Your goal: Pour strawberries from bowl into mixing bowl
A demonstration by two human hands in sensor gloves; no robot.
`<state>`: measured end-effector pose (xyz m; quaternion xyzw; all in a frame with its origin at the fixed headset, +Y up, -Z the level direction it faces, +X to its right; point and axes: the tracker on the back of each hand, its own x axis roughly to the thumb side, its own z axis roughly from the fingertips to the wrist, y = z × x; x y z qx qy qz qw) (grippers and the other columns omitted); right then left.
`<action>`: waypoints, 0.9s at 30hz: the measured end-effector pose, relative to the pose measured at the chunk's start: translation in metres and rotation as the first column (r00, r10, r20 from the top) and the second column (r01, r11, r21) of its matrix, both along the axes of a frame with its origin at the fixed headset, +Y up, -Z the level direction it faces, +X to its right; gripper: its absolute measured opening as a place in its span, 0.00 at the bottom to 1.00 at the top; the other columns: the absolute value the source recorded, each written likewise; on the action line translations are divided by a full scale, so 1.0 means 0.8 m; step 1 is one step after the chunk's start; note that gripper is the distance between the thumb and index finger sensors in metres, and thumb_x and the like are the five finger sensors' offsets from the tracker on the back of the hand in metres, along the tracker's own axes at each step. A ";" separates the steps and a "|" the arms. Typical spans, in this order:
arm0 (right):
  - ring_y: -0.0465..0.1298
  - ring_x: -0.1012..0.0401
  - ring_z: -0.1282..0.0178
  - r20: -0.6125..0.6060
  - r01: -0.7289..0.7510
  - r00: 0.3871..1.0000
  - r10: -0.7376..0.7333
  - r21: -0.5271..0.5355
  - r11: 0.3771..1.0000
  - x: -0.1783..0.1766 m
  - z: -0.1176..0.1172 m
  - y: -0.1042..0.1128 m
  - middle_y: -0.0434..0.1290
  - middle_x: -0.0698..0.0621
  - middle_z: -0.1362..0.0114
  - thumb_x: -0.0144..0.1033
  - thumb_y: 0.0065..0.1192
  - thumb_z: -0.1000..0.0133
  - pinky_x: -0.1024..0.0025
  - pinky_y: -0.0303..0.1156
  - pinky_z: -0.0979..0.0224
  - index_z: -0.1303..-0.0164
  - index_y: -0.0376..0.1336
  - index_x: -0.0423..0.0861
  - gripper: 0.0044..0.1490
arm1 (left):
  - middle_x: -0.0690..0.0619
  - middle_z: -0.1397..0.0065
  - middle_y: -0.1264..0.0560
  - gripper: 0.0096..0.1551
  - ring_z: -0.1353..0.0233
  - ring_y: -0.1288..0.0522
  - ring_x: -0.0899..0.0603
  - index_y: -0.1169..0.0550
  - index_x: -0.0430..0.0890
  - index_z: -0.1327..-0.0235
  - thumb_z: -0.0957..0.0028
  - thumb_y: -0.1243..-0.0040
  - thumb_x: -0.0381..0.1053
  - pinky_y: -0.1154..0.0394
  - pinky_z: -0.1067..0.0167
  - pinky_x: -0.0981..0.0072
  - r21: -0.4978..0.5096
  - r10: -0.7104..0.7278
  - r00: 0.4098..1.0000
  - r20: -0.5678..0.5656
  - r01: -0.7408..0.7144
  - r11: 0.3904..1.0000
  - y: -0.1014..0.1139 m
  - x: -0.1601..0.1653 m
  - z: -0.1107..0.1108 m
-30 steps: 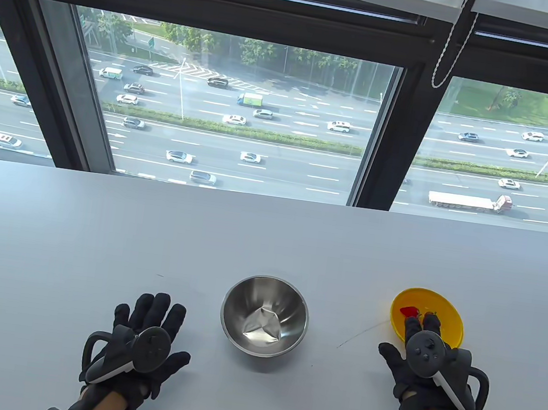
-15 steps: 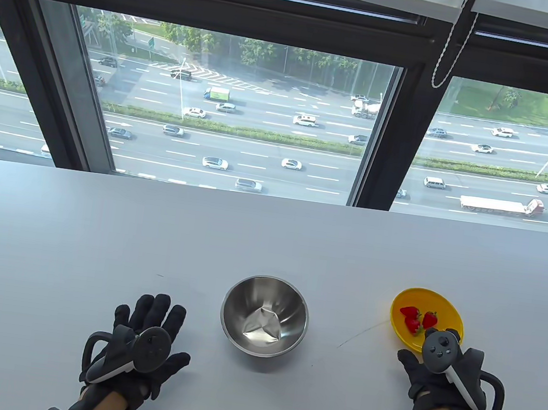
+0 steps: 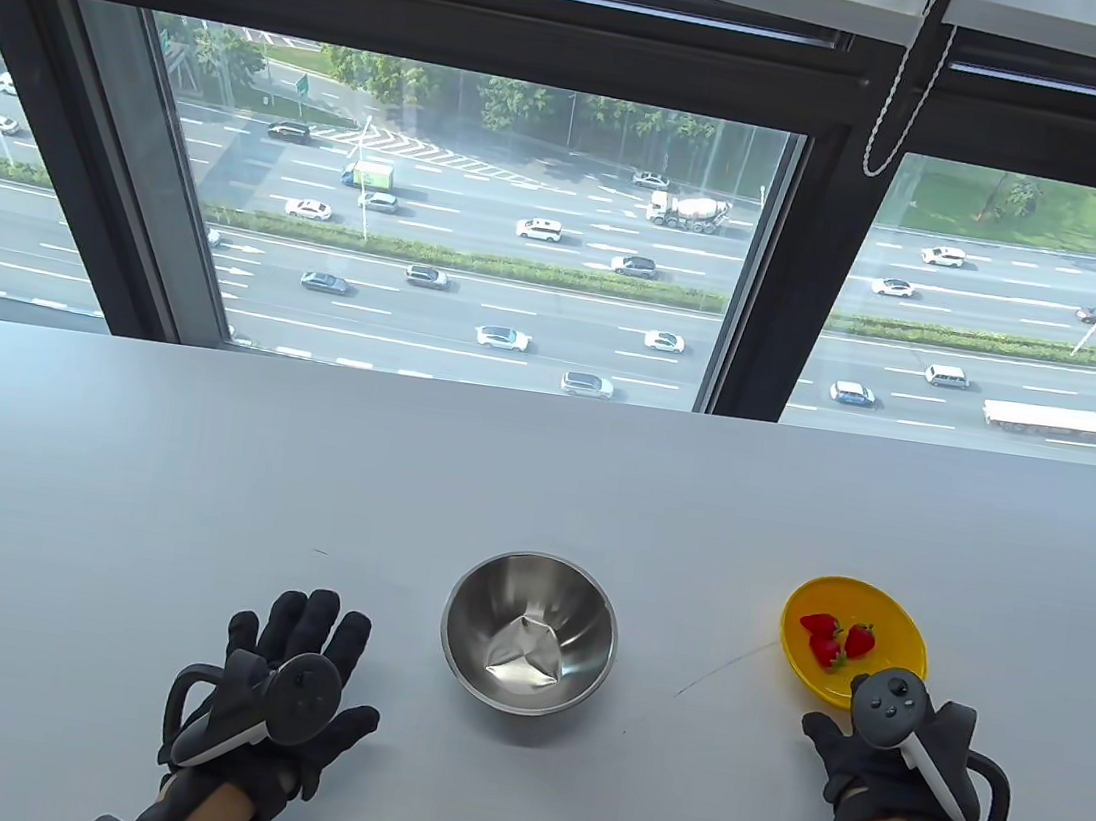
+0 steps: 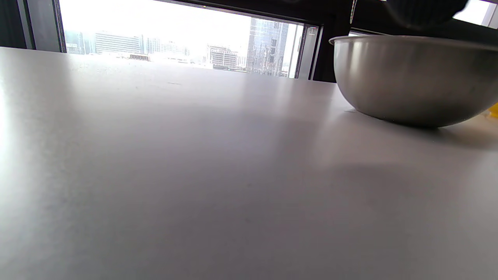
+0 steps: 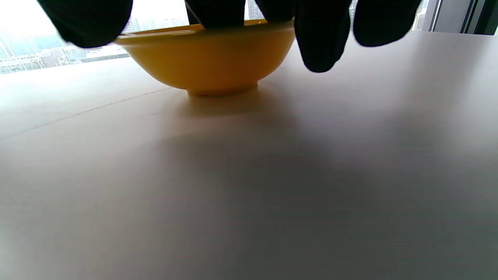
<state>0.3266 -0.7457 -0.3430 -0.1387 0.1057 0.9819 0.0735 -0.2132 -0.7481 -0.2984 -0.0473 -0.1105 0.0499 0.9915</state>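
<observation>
**Strawberries sit in the yellow bowl**

Three red strawberries [image 3: 836, 638] with green caps lie in my shallow yellow bowl [image 3: 894, 617] at 3 o'clock of the steel mixing bowl [image 3: 527, 645]. My right hand [image 3: 894, 769] reaches its near rim; whether the grip has closed I cannot tell. My left hand [image 3: 284, 689] rests flat, fingers spread, on the tabletop [image 3: 300, 459].

Each hand [image 3: 278, 698] wears a black glove with a dark-and-white tracker strapped on, bare wrist behind.
</observation>
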 end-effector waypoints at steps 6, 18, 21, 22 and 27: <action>0.64 0.40 0.23 -0.008 -0.022 1.000 0.022 0.011 1.000 -0.002 -0.003 -0.004 0.44 0.41 0.15 0.62 0.60 0.52 0.35 0.59 0.26 0.24 0.54 0.52 0.48 | 0.47 0.14 0.64 0.54 0.15 0.62 0.31 0.53 0.55 0.20 0.56 0.51 0.75 0.65 0.29 0.24 -0.004 0.000 1.000 0.001 0.001 1.000 0.000 0.000 0.000; 0.70 0.42 0.27 -0.007 -0.096 0.995 0.098 0.122 0.988 -0.006 -0.010 -0.008 0.55 0.40 0.20 0.50 0.67 0.51 0.41 0.63 0.26 0.33 0.59 0.47 0.38 | 0.47 0.14 0.64 0.54 0.15 0.62 0.31 0.53 0.55 0.20 0.56 0.51 0.75 0.65 0.29 0.24 -0.019 -0.005 1.000 0.001 0.005 1.000 -0.003 0.001 -0.001; 0.72 0.42 0.28 0.002 -0.112 0.994 0.113 0.142 0.984 -0.006 -0.011 -0.008 0.58 0.40 0.21 0.48 0.68 0.52 0.42 0.66 0.27 0.35 0.61 0.47 0.36 | 0.47 0.14 0.64 0.54 0.15 0.62 0.31 0.52 0.55 0.20 0.56 0.51 0.75 0.65 0.29 0.24 -0.022 -0.008 1.000 0.000 0.008 1.000 -0.003 0.001 0.000; 0.72 0.43 0.28 0.003 -0.116 0.993 0.116 0.142 0.983 -0.006 -0.011 -0.007 0.58 0.41 0.21 0.47 0.68 0.52 0.42 0.66 0.27 0.35 0.61 0.46 0.36 | 0.47 0.14 0.64 0.54 0.15 0.62 0.31 0.52 0.55 0.20 0.56 0.51 0.75 0.65 0.29 0.24 -0.023 -0.008 1.000 0.000 0.008 1.000 -0.003 0.001 0.000; 0.75 0.44 0.30 0.002 -0.140 0.990 0.142 0.180 0.974 -0.007 -0.011 -0.005 0.61 0.41 0.23 0.43 0.71 0.53 0.44 0.69 0.28 0.37 0.62 0.46 0.34 | 0.47 0.14 0.64 0.54 0.15 0.62 0.31 0.52 0.55 0.20 0.56 0.51 0.75 0.65 0.29 0.24 -0.024 -0.007 1.000 -0.001 0.007 1.000 -0.003 0.001 0.000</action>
